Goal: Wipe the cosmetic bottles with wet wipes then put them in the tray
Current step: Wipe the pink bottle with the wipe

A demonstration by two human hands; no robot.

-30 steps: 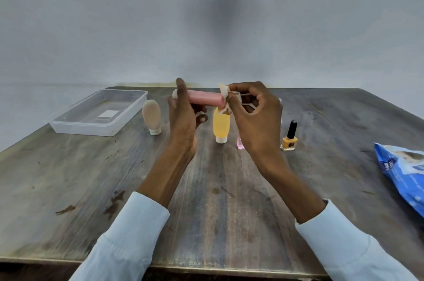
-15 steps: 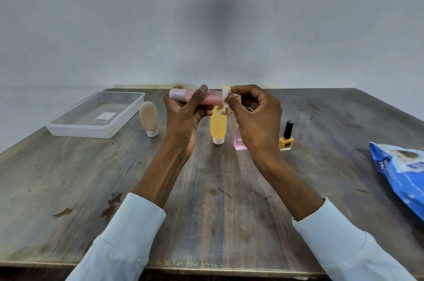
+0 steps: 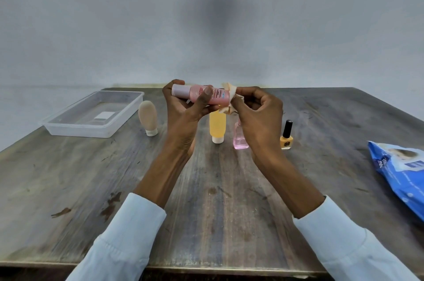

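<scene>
My left hand grips the pink bottle horizontally above the table, thumb across its label, while my right hand pinches a wet wipe against the bottle's base end. The clear tray at far left holds only a small white label on its floor. The beige tube, yellow bottle, pink glass bottle and nail polish stand on the table outside it; a blue wipes pack lies at right.
</scene>
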